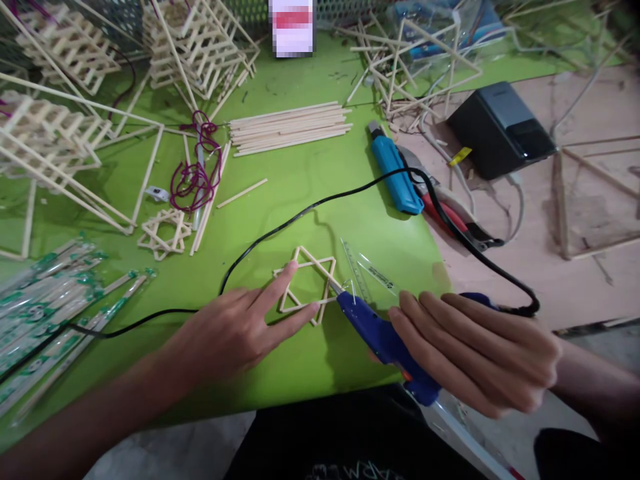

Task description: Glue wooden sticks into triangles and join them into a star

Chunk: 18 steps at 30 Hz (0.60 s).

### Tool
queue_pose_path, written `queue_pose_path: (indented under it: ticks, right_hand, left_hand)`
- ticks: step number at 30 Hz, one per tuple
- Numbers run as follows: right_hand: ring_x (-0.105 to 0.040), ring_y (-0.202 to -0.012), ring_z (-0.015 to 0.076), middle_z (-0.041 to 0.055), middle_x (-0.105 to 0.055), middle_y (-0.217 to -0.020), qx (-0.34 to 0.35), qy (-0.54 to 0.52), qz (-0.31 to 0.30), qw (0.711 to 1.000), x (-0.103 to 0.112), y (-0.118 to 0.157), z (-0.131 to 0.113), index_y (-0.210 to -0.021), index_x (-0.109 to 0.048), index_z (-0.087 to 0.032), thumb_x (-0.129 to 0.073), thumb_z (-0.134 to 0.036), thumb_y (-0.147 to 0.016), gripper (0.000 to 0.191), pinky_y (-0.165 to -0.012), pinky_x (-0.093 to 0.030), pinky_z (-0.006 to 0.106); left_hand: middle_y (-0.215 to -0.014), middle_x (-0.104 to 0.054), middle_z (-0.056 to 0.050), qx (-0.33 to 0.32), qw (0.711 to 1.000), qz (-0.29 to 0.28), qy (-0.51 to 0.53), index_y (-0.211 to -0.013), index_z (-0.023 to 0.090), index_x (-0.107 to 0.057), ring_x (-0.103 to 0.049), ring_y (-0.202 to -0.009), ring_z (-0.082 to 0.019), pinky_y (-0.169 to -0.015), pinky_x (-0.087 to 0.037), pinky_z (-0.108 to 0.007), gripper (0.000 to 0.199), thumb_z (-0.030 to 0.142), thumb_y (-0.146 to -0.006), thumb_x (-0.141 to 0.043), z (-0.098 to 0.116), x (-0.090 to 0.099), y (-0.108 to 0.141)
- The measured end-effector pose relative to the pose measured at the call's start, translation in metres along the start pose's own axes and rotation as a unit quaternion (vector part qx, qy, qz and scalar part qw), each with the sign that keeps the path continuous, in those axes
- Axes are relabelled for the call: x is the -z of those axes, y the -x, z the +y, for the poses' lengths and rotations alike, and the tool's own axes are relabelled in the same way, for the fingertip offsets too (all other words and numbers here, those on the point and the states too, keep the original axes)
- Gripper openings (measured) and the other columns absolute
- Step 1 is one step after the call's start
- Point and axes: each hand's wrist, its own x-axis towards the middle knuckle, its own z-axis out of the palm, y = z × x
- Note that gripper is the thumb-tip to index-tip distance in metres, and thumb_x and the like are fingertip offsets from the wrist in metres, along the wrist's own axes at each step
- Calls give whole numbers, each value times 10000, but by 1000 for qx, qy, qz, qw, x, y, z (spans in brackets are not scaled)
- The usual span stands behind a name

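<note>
A six-pointed star (pixel 317 265) of thin wooden sticks lies flat on the green tabletop. My left hand (pixel 235 327) reaches over it, index finger and thumb stretched apart and pressing on its sticks. A blue hot glue gun (pixel 373 328) is gripped in my right hand (pixel 470 347), its metal nozzle touching or just above the star's right corner; I cannot tell which. From its rear hangs a clear glue stick (pixel 467 433). A transparent set square (pixel 356 270) lies just right of the star.
A black cord (pixel 300 212) arcs across the table. Behind lie a bundle of sticks (pixel 290 128), purple string (pixel 200 173), a blue cutter (pixel 395 170), red-handled pliers (pixel 445 210) and a black box (pixel 500 133). Stacked stick lanterns (pixel 195 53) and wrapped chopsticks (pixel 55 307) occupy the left.
</note>
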Motion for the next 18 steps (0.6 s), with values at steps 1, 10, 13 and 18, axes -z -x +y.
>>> queue_pose_path:
  ticks: [1,10,13,18]
  right_hand:
    - [-731,-780,182,78,-775,-846,0,-1,-5,1000,1,-3,0,-948,-720,-72,-766,-219,-838,190,-654,-594,275]
    - [-696,-684,133,4,-761,-762,65,8,-7,998,8,-22,9,-835,-737,-157,-631,-77,-869,138,-555,-525,250]
    - [-691,-678,134,13,-758,-753,61,-4,-5,998,7,-23,10,-837,-739,-153,-591,-92,-900,172,-555,-519,254]
    - [-696,-644,140,13,-752,-710,35,-2,4,999,4,-27,10,-806,-730,-139,-555,-85,-914,213,-531,-511,256]
  left_hand:
    - [-1584,-289,-265,2,1000,2,1,-1587,307,-222,-676,-826,-203,-648,-559,-340,832,-13,-846,-423,0,0,0]
    - [-1589,-308,-227,12,999,18,26,-1570,309,-280,-675,-861,-203,-668,-545,-327,777,4,-872,-435,0,-2,1]
    - [-1580,-318,-236,12,999,20,23,-1562,290,-303,-668,-858,-201,-663,-542,-325,774,-5,-858,-431,0,-1,0]
    - [-1566,-325,-263,7,1000,19,16,-1557,273,-310,-654,-852,-201,-661,-544,-327,781,-8,-843,-454,1,-2,0]
